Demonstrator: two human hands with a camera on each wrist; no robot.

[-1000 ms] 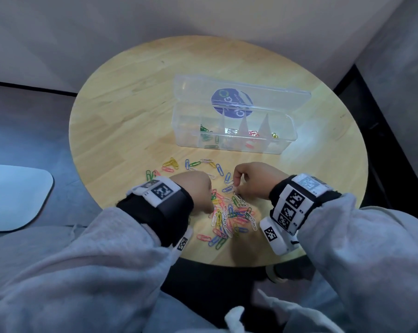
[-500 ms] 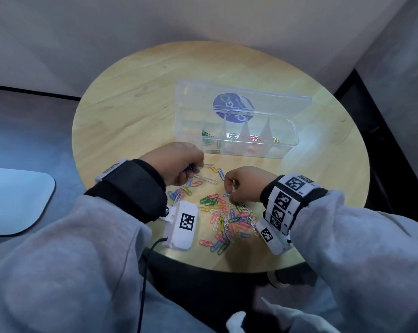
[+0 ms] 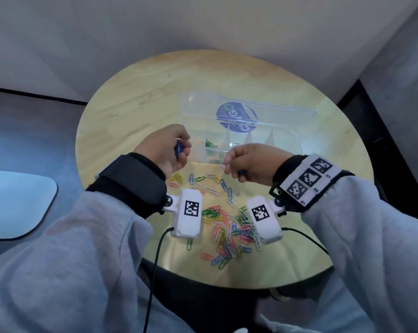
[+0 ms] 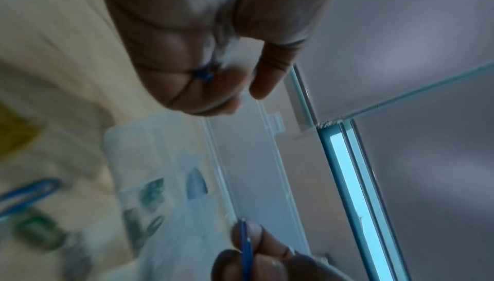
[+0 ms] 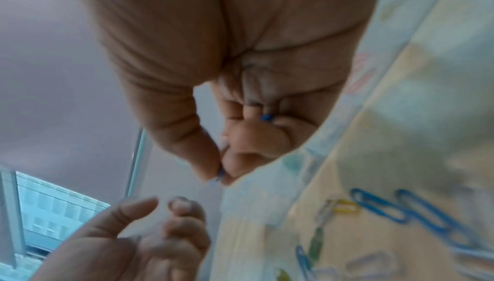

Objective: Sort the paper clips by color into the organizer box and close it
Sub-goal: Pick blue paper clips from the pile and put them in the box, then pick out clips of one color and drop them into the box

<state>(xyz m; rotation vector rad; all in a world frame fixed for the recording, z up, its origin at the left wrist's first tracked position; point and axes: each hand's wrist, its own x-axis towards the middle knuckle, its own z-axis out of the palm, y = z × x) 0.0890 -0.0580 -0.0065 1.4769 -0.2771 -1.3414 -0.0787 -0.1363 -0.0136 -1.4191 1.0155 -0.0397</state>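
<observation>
Left hand point(image 3: 165, 146) raised over desk point(image 3: 121, 116), fingers curled round blue paper clips point(image 3: 178, 150), just left of organizer box point(image 3: 284, 146). Right hand point(image 3: 250, 164) also up, thumb and forefinger pinching a blue clip point(image 5: 220, 173), another blue clip point(image 5: 266, 117) tucked under curled fingers. Box open, lid point(image 3: 275, 111) tilted back; green clips point(image 3: 210, 147) in leftmost compartment. Loose mixed-colour clip pile point(image 3: 229, 231) on desk near front edge, between wrist cameras.
</observation>
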